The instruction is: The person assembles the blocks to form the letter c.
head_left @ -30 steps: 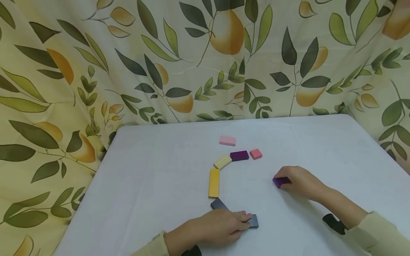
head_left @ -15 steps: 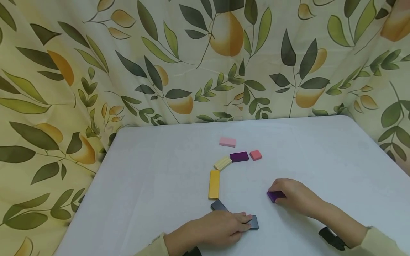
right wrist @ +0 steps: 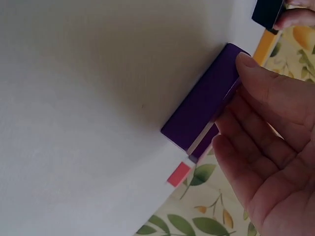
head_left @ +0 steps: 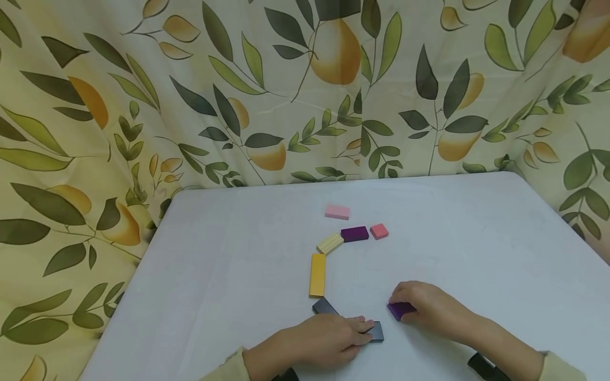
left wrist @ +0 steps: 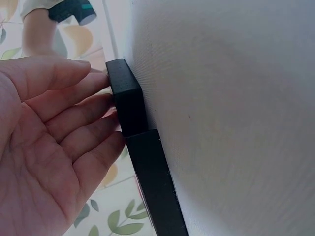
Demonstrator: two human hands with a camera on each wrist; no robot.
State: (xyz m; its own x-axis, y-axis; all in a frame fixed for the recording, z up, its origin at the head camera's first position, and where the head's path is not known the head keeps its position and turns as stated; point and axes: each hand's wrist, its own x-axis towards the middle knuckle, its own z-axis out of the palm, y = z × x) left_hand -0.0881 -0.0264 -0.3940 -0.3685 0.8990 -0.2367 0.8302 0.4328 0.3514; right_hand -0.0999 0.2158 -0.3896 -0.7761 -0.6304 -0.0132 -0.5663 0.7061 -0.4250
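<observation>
My left hand [head_left: 329, 338] lies palm down over two dark grey blocks, with its fairly straight fingertips on the right grey block [head_left: 378, 332]. The left grey block [head_left: 324, 306] pokes out behind that hand, its lower part covered. In the left wrist view the two blocks [left wrist: 130, 103] look black and meet end to end under the fingertips. A purple block [head_left: 400, 310] is pinched between thumb and fingers of my right hand [head_left: 436, 310], just right of the right grey block with a small gap between. The right wrist view shows this purple block [right wrist: 202, 98] close to the white cloth.
A curved row runs back from the grey blocks: a yellow block [head_left: 316, 275], a pale wooden block [head_left: 330, 243] and a dark purple block [head_left: 355, 234]. Beside it sits a small coral block [head_left: 379, 231]; a pink block [head_left: 337, 211] lies farther back. Leaf-patterned curtain [head_left: 333, 132] borders the white table [head_left: 229, 275].
My right hand has carried the purple block toward me and to the left, nearer the grey blocks. The left hand has stayed put on the grey blocks.
</observation>
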